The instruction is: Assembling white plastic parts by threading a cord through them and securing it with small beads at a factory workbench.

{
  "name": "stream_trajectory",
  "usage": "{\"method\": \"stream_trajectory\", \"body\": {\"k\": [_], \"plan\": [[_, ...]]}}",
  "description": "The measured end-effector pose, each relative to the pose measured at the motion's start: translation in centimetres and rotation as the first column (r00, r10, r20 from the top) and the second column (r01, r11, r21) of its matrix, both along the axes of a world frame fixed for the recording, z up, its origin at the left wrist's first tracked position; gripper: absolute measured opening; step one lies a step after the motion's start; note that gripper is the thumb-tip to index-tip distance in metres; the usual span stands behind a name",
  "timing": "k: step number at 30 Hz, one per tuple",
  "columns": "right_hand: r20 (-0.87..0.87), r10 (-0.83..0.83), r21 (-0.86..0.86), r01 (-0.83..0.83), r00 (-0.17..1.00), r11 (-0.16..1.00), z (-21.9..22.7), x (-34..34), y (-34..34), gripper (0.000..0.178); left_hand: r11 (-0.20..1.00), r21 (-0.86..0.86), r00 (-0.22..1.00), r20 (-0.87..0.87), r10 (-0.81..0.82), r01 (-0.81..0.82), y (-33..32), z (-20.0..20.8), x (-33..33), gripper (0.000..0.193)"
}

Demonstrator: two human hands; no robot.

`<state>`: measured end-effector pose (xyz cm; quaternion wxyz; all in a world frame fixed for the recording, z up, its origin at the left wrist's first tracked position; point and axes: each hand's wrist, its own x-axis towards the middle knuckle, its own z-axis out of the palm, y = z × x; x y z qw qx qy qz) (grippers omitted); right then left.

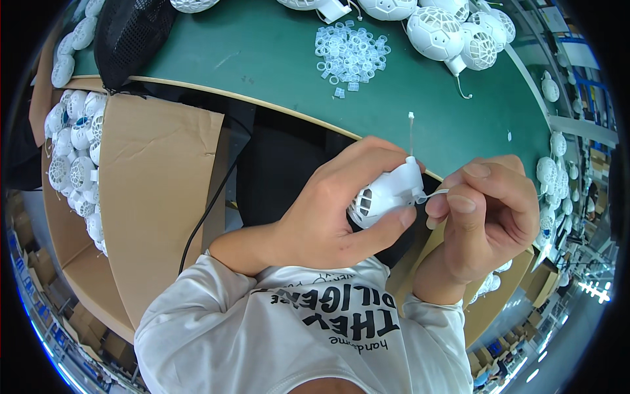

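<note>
My left hand (341,203) is wrapped round a white rounded plastic housing (392,192) with a vented, slotted side. From the housing's neck a thin wire with a small white connector (411,116) points away over the table edge. To its right, my right hand (489,217) pinches a thin white cord (436,193) between thumb and forefinger. A small translucent ring (420,197) seems to sit where the cord meets the housing. The fingertips of my right hand stand a little apart from the housing.
On the green table (262,59) lies a pile of small translucent rings (351,52). White patterned balls (434,33) stand at the far right, beside a black mesh bag (131,39) at far left. An open cardboard box (157,197) at my left holds many similar balls.
</note>
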<state>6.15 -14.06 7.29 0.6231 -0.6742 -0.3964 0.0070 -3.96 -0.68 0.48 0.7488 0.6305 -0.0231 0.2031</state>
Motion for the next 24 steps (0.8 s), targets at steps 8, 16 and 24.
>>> {"method": "stream_trajectory", "body": {"k": [8,16,24], "plan": [[0.047,-0.013,-0.076,0.017,0.999,0.997,0.3,-0.5,-0.8,0.02,0.99,0.135,0.999,0.014,-0.045,0.043,1.3,-0.1,0.2,0.032],[0.104,0.013,-0.084,-0.004,0.995,0.996,0.0,-0.6,-0.4,0.023,0.998,-0.023,0.998,0.045,0.054,-0.053,0.6,-0.3,0.5,0.02],[-0.059,-0.079,-0.046,0.077,0.995,0.996,0.0,-1.6,-1.2,0.028,1.0,-0.005,1.0,-0.001,-0.028,0.028,1.5,0.1,0.0,0.022]]}}
